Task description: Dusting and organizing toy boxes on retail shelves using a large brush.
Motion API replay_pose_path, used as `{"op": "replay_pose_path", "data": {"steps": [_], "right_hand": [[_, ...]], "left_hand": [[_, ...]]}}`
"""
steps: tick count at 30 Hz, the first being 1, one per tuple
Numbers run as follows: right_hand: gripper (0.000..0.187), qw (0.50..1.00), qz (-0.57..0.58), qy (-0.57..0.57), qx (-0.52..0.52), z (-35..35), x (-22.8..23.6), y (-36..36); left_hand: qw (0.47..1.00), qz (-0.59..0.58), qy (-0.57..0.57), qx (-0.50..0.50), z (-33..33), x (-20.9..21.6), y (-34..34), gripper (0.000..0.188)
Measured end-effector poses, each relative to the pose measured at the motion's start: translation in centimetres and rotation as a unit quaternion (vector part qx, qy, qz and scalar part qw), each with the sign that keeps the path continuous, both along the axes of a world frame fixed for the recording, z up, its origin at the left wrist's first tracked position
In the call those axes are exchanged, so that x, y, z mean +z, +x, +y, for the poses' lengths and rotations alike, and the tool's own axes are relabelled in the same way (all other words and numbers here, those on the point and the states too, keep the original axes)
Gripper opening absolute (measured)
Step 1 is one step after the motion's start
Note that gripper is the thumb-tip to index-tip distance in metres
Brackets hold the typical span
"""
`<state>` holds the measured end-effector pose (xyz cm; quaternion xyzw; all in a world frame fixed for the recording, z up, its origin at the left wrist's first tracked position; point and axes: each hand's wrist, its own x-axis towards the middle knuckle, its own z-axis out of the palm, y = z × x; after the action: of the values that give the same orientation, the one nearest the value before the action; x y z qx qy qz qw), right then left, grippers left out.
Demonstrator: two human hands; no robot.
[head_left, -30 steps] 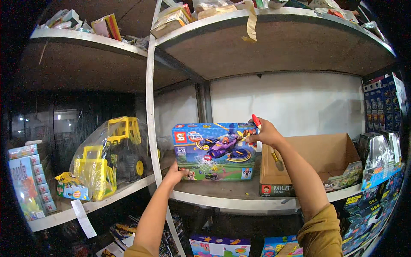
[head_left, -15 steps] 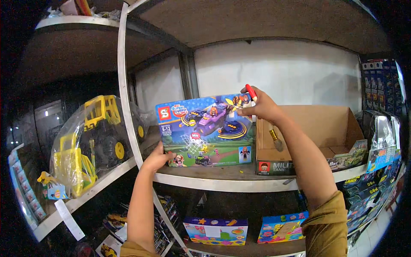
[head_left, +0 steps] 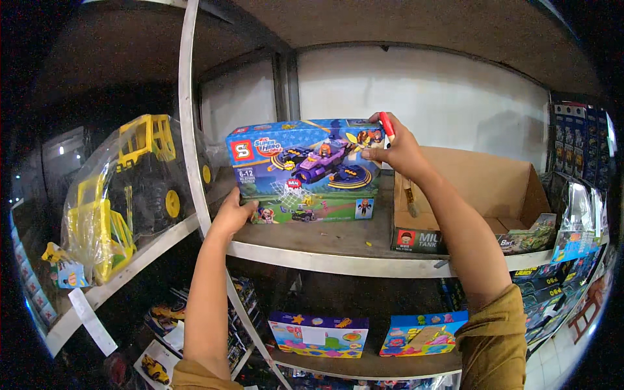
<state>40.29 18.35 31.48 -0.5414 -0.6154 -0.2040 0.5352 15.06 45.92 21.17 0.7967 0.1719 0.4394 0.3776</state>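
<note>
Between my hands is a toy building-set box (head_left: 318,188), blue and green, with a purple vehicle pictured on its front. It stands over the metal shelf, its front turned toward me. My left hand (head_left: 235,213) grips its lower left corner, thumb on the front. My right hand (head_left: 393,148) clasps the upper right corner and also holds a paintbrush (head_left: 411,200). The brush's red and white handle end sticks up above the fingers, and its gold ferrule and bristles hang below the palm. Whether the box's underside fully rests on the shelf I cannot tell.
An open cardboard display box (head_left: 471,195) stands on the shelf at right. A bagged yellow toy truck (head_left: 123,188) sits left, beyond the white upright post (head_left: 189,97). Two colourful boxes (head_left: 318,335) lie on the shelf below. The white shelf edge (head_left: 338,261) runs across in front.
The box has moved farther back over the shelf and its top face shows more. Both hands keep their hold. The whole view has shifted slightly.
</note>
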Motion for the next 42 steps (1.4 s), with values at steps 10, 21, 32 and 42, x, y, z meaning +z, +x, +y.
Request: {"op": "replay_pose_path", "data": {"steps": [10, 21, 32, 42], "right_hand": [[0.062, 0.98, -0.017, -0.069, -0.187, 1.1, -0.1, 1.4], [0.063, 0.994, 0.025, -0.081, -0.068, 1.9, 0.4, 4.0], [0.057, 0.976, 0.118, -0.173, -0.061, 1.7, 1.8, 2.8], [0.058, 0.972, -0.03, -0.134, -0.188, 2.6, 1.4, 3.3]], "left_hand": [[0.999, 0.015, -0.033, -0.006, -2.3, 0.2, -0.9, 0.08], [0.998, 0.038, -0.052, -0.011, -2.2, 0.3, -0.5, 0.085], [0.998, 0.037, -0.031, -0.045, -0.9, -0.3, -0.3, 0.087], [0.997, 0.027, -0.033, -0.063, -1.4, -0.2, -0.5, 0.081]]}}
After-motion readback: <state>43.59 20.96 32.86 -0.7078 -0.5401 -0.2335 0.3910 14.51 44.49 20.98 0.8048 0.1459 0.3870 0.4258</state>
